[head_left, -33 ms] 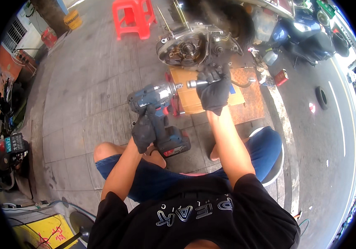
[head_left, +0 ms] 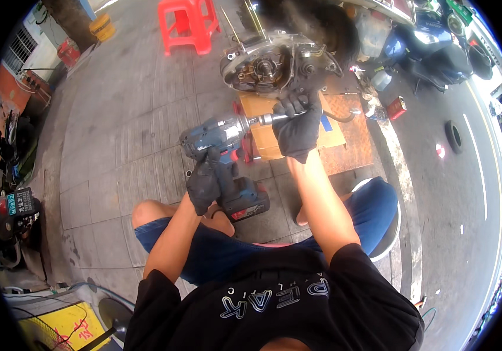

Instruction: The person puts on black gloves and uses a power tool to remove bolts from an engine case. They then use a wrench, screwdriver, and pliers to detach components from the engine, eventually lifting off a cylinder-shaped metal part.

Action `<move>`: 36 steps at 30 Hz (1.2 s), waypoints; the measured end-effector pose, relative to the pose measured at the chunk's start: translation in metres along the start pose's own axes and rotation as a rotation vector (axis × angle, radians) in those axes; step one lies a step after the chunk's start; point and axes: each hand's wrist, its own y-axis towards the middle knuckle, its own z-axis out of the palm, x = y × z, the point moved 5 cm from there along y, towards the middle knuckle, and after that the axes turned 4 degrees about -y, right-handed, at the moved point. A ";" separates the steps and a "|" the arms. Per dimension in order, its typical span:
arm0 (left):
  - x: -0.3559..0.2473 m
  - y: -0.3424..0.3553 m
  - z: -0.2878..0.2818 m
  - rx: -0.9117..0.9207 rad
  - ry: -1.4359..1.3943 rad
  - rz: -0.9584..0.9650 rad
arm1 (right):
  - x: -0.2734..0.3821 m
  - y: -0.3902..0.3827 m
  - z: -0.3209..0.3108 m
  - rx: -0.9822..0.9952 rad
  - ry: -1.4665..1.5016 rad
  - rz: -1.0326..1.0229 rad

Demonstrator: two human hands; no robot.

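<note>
My left hand (head_left: 203, 182), in a black glove, is wrapped round the grip of a blue cordless impact wrench (head_left: 219, 133). The wrench points right, its red-marked battery low towards my knees. Between the fingers of my gloved right hand (head_left: 299, 124) is a silver socket (head_left: 267, 119), its near end at the wrench's drive tip. Whether it is fully seated there I cannot tell. Just beyond both hands stands an opened engine case (head_left: 265, 67) with upright studs.
Flattened cardboard (head_left: 262, 143) lies on a rusty plate (head_left: 353, 137) under my right hand, beside a curved hose (head_left: 340, 119). A red stool (head_left: 185, 44) stands far ahead. Scooters (head_left: 438, 58), a red box (head_left: 396, 109) and a tyre (head_left: 453, 137) are to the right.
My right hand has moved left with the socket, closing the gap to the wrench's drive tip. My left hand and the wrench have hardly moved.
</note>
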 end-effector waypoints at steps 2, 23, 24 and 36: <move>0.000 0.002 0.001 0.031 -0.003 0.024 | -0.007 -0.003 0.006 0.003 -0.026 0.010; 0.017 0.062 -0.044 -0.132 -0.025 -0.059 | 0.123 0.072 -0.061 -0.067 -1.869 -0.025; 0.023 0.072 -0.043 -0.113 0.027 -0.045 | 0.137 0.086 -0.082 -0.096 -1.920 -0.111; 0.065 0.134 -0.028 -0.073 0.147 -0.156 | 0.116 0.115 -0.132 0.014 -2.253 -0.062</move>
